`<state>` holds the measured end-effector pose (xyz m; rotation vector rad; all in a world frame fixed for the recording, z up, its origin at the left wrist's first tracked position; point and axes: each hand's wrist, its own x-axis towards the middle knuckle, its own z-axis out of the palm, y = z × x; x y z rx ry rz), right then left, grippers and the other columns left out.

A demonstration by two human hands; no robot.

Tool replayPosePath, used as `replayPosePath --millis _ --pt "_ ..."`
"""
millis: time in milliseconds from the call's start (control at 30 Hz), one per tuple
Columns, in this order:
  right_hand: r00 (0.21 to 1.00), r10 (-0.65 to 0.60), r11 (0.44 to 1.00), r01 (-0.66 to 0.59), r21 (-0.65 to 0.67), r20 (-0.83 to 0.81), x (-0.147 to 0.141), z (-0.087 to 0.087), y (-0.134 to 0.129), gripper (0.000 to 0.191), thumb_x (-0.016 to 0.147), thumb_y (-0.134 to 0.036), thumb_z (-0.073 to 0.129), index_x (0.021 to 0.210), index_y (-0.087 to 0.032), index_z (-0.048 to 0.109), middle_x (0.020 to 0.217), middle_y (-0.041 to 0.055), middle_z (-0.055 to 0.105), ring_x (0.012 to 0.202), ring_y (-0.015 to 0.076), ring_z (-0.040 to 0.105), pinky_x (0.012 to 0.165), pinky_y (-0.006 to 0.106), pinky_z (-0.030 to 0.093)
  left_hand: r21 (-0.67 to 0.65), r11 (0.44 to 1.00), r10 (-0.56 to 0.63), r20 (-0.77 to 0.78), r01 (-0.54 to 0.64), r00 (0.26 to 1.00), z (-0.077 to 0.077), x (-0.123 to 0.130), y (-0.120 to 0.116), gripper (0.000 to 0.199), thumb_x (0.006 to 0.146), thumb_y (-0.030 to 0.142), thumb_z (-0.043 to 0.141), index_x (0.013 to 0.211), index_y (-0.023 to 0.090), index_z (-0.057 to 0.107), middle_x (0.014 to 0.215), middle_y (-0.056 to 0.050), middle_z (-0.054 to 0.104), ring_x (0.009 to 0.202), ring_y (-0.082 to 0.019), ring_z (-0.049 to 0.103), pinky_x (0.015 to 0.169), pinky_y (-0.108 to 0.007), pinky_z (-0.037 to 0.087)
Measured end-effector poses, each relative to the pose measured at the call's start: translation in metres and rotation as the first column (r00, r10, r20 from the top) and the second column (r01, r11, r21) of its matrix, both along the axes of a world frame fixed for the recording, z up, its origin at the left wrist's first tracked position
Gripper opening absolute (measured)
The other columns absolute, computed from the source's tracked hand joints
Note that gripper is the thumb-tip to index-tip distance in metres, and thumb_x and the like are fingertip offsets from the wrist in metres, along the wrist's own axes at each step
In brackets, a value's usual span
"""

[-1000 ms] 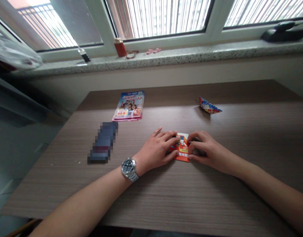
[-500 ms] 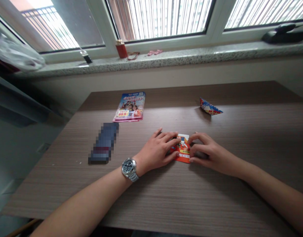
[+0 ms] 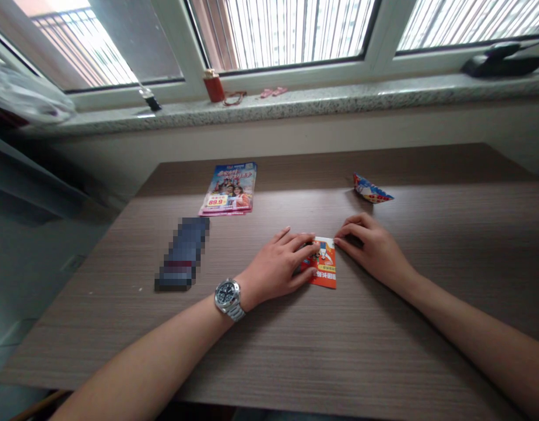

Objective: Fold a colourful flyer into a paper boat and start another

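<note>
A small folded orange-red flyer (image 3: 325, 269) with cartoon print and white characters lies flat on the brown wooden table (image 3: 261, 368). My left hand (image 3: 280, 263), a metal watch (image 3: 228, 294) on its wrist, rests across the flyer's left part with its fingers stretched out and hides that side. My right hand (image 3: 375, 245) is closed, thumb and index finger pinched together at the flyer's upper right corner. The rest of the flyer's right edge shows between the two hands.
A blue and red folded paper boat (image 3: 371, 190) sits beyond my right hand. Farther left lie a stack of printed flyers (image 3: 230, 187) and a blurred-out dark phone-like object (image 3: 182, 254). Behind the table runs a granite windowsill (image 3: 331, 105) with a red lighter-like item (image 3: 214, 88).
My right hand has slid up along the flyer's right edge to its upper corner, its fingers drawing together into a pinch. My left hand has stayed in place on the flyer.
</note>
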<state>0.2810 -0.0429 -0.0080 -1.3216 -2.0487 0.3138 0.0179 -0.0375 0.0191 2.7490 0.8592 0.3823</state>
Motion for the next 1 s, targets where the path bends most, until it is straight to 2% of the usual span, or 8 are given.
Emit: replayPosePath --millis 500,1000 --pt "1.000 0.021 0.999 -0.020 -0.031 0.023 0.002 0.000 0.006 0.007 0.090 -0.028 0.068 0.090 -0.022 0.071 0.105 0.0095 0.058 0.095 0.0258 0.064 0.084 0.043 0.056 0.012 1.000 0.010 0.000 -0.010 1.000 0.000 0.001 -0.001 0.043 0.100 0.040 0.053 0.140 0.024 0.053 0.150 -0.008 0.052 0.136 -0.024 0.051 0.126 -0.048 0.025" --pt "0.991 0.135 0.984 -0.133 -0.116 0.008 0.002 0.008 -0.013 0.005 0.088 -0.026 0.070 0.092 -0.023 0.070 0.118 0.0100 0.052 0.105 0.0258 0.062 0.097 0.046 0.051 0.010 1.000 0.008 0.017 -0.008 1.000 0.000 0.001 0.000 0.043 0.100 0.038 0.054 0.141 0.026 0.052 0.150 -0.008 0.052 0.137 -0.023 0.051 0.126 -0.049 0.025"
